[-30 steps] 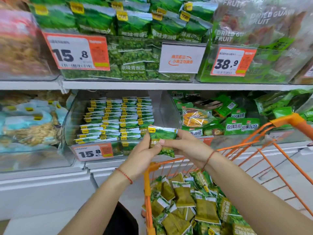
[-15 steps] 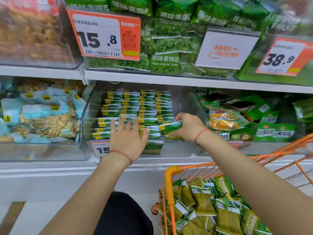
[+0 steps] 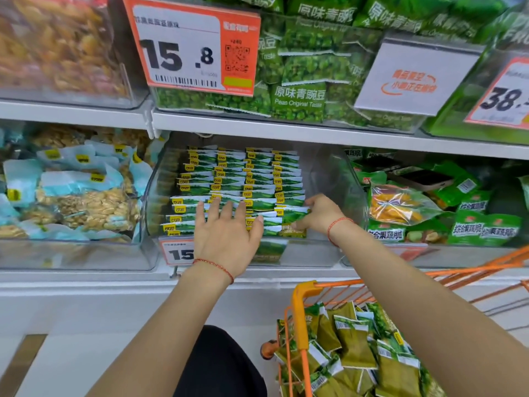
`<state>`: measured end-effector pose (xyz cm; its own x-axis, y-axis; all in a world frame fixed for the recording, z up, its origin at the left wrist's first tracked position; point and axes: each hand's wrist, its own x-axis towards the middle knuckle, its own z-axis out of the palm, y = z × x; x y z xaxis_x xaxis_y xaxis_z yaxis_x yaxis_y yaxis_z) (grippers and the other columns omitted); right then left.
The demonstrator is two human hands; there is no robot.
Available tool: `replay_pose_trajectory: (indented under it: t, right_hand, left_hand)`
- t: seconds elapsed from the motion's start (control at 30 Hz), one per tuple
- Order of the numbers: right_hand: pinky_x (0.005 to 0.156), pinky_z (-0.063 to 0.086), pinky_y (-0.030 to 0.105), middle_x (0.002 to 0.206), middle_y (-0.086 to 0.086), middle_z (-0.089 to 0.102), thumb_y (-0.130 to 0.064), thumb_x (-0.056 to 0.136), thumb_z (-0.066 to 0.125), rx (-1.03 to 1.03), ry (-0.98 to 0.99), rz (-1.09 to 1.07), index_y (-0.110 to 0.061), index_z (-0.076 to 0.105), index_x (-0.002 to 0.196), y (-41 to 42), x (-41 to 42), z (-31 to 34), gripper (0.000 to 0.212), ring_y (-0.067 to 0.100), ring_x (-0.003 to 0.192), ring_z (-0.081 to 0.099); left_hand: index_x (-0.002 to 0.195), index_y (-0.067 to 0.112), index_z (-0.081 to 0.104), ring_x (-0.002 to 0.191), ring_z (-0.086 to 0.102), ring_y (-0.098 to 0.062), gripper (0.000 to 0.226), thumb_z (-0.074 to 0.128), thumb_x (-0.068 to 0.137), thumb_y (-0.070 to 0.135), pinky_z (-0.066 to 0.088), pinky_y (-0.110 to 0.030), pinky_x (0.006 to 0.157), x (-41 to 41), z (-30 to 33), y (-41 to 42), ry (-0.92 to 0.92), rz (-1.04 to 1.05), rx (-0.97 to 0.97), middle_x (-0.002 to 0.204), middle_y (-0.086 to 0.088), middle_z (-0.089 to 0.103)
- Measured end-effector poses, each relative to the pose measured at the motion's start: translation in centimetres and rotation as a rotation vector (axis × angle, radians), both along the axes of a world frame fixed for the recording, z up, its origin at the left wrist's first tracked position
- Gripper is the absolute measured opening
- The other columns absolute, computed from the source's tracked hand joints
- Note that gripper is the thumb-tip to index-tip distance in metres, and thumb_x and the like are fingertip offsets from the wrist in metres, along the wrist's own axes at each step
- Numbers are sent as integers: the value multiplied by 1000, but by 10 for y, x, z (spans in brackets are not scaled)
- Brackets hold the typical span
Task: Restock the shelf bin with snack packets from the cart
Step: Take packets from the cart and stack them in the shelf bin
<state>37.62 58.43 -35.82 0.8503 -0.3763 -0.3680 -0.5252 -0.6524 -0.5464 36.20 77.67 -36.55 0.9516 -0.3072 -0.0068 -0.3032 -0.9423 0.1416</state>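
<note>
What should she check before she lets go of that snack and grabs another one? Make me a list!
1. Left hand lies flat on the rows of packets, steadying them: ok.
2. Right hand has its grip on the new packet: ok.
3. New packet fully seated in its row: cannot tell.
4. Room left in the clear bin on the right: ok.
5. More packets in the orange cart: ok.
</note>
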Motion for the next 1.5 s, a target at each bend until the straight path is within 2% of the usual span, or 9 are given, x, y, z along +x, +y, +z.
replay_pose_trajectory:
  t: [0.2, 0.37, 0.6, 0.73, 0.9, 1.1, 1.23, 1.37, 1.5]
  right_hand:
    - [61, 39, 28, 70, 7, 53, -33, 78, 76, -112, 144, 45, -11, 43, 61, 3, 1, 1, 44, 23, 71, 53]
    - [82, 50, 32, 105, 13, 65, -31, 78, 78, -177, 58, 60, -1, 61, 111, 4, 2, 2, 48, 28, 101, 61]
    - [52, 38, 30, 71, 5, 52, -39, 85, 68, -229, 96, 117, -9, 51, 77, 7, -10, 11, 35, 21, 68, 52]
    - [88, 45, 26, 108, 6, 69, -29, 88, 64, -164, -215, 97, -11, 65, 114, -1, -34, 29, 32, 20, 102, 63]
    - [74, 54, 25, 73, -6, 69, -13, 90, 57, -25, -568, 136, -24, 66, 89, -20, -105, 57, 14, 8, 72, 67]
    - [76, 54, 36, 86, -4, 71, -26, 91, 59, -289, -236, 218, -27, 64, 100, -90, -178, 49, 10, 17, 84, 67]
    - [75, 53, 42, 92, -1, 69, -25, 90, 60, -296, -76, 245, -23, 37, 137, -117, -217, 30, 52, 18, 81, 66]
    - [65, 52, 37, 91, -7, 66, -26, 92, 57, -407, -290, 127, -21, 41, 129, -132, -243, 20, 41, 20, 79, 65]
    - [73, 49, 29, 98, -2, 67, -35, 89, 57, -472, 94, 191, -27, 54, 100, -147, -268, 14, 14, 20, 94, 62]
  left_hand:
    - [149, 22, 24, 145, 10, -23, 62, 12, 97, 52, -2, -45, 117, 0, 0, 0, -8, 2, -4, 154, -2, 29]
    - [147, 23, 29, 145, 11, -23, 61, 10, 97, 52, -1, -44, 117, 0, -2, -1, -17, 4, 11, 153, -1, 30]
    - [144, 24, 36, 144, 14, -23, 71, 2, 90, 54, 2, -44, 116, 0, -2, 0, -20, 7, 5, 152, -1, 33]
    - [146, 22, 32, 145, 13, -22, 60, 13, 98, 52, 2, -43, 117, 0, -2, 1, -12, -2, -20, 152, -1, 32]
    - [141, 17, 41, 140, 26, -27, 70, 17, 87, 53, 8, -46, 116, -5, -2, 3, -124, 9, -194, 144, -6, 45]
    - [114, 11, 63, 116, 50, -32, 50, 32, 86, 38, 31, -40, 105, -50, 15, -43, -322, -300, -463, 116, -9, 63]
    - [107, 17, 68, 86, 59, -10, 23, 49, 93, 21, 40, -23, 79, -108, 28, -87, -29, -542, -629, 102, 1, 67]
    - [120, 23, 60, 110, 56, -16, 27, 48, 96, 25, 46, -30, 91, -142, 8, -127, 221, -746, -350, 121, 2, 62]
    - [134, 23, 50, 123, 48, -25, 40, 51, 94, 22, 43, -33, 98, -160, -18, -159, 374, -841, 16, 134, -6, 51]
